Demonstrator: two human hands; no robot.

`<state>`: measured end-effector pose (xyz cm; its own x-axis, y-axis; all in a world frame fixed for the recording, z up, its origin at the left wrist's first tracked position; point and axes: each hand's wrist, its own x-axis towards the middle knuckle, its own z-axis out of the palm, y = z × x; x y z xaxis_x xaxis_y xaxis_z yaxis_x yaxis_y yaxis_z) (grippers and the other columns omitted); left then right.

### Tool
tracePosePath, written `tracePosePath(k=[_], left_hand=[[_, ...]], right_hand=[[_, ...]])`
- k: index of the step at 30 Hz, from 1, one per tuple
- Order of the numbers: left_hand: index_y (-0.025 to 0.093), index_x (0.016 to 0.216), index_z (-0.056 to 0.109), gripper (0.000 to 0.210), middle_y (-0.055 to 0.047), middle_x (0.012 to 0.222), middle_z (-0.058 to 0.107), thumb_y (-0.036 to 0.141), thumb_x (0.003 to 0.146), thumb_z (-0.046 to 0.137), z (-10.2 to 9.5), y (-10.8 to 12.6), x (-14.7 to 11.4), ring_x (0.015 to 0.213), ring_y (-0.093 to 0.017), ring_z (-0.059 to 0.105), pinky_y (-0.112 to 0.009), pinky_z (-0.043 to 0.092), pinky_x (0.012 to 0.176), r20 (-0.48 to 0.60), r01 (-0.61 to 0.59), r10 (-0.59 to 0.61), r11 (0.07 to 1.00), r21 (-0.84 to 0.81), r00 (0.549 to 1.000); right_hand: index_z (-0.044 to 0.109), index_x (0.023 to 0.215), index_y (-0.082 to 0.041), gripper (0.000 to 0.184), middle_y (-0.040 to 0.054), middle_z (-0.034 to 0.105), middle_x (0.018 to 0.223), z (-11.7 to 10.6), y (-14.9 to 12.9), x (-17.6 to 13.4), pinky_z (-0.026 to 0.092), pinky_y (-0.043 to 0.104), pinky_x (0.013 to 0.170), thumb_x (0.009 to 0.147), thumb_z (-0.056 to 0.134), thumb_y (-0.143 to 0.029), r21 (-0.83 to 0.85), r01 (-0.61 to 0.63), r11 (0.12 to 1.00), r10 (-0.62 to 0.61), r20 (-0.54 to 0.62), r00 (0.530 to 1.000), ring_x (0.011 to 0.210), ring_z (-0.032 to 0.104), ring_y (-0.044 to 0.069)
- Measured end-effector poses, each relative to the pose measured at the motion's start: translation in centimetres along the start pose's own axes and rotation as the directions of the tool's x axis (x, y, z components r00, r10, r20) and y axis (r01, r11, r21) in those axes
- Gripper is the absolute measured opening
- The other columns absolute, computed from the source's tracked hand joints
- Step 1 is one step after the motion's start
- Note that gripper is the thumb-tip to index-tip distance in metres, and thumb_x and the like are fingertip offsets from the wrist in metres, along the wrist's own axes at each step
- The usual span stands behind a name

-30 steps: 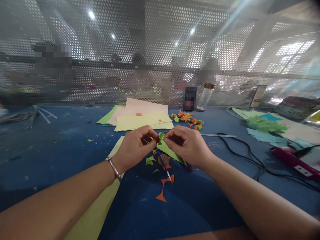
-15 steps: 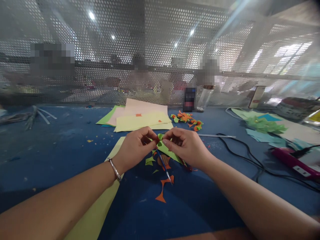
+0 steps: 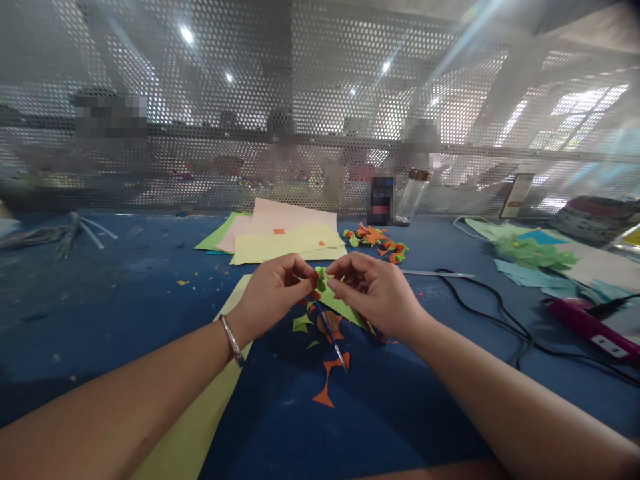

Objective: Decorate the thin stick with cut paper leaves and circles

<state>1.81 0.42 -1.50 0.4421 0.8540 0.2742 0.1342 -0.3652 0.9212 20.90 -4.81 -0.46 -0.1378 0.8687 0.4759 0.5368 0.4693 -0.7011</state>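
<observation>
Your left hand (image 3: 273, 290) pinches one green paper piece (image 3: 321, 279), fingers closed; your right hand (image 3: 383, 293) curls its fingers beside it, grip unclear! Far, right of centre, stands one clear bottle (image 3: 411, 198).

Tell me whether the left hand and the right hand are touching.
Apart. The head view shows a gap between the fingertips of the left hand and right hand, with the small green paper piece visible in it.

A perforated screen (image 3: 220, 87) spans the frame's upper half. A bottle (image 3: 413, 199) is in front of it, right of centre. At lower right, a purple power strip (image 3: 583, 325) lies beside a black cord (image 3: 528, 335).
</observation>
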Motion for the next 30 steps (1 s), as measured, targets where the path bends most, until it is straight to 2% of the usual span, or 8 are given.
tracePosePath(k=[14,22,30], left_hand=[[0.019,0.084,0.062,0.011,-0.003,0.075,0.072,0.029,0.083,0.066,-0.1,-0.2,-0.18,0.072,-0.019,0.074,-0.027,0.057,0.06,0.005,-0.044,0.044,0.994,0.1,0.999],[0.018,0.084,0.062,0.008,-0.003,0.072,0.073,0.025,0.082,0.065,-0.15,0.07,-0.23,0.069,-0.017,0.073,-0.025,0.056,0.06,0.006,-0.036,0.035,0.989,0.141,0.999],[0.019,0.082,0.06,0.01,0.0,0.071,0.069,0.025,0.081,0.067,0.03,0.01,-0.2,0.071,-0.018,0.075,-0.025,0.056,0.058,-0.006,-0.007,0.007,0.998,0.063,1.0]], right_hand=[[0.068,0.091,-0.017,0.014,0.0008,0.066,0.073,0.14,0.23,-0.08,0.042,0.024,0.055,0.086,0.065,-0.03,0.04,-0.032,0.999,0.031,0.015,0.999,0.06,0.057,0.011],[0.068,0.092,-0.017,0.015,0.0012,0.066,0.073,0.27,0.38,-0.05,0.044,0.025,0.056,0.087,0.064,-0.031,0.051,-0.039,0.998,0.037,0.036,0.999,0.061,0.058,0.012],[0.068,0.094,-0.017,0.017,0.0021,0.067,0.076,0.15,0.22,-0.04,0.044,0.025,0.056,0.086,0.065,-0.032,0.047,-0.031,0.998,0.03,0.018,0.999,0.062,0.058,0.012]])
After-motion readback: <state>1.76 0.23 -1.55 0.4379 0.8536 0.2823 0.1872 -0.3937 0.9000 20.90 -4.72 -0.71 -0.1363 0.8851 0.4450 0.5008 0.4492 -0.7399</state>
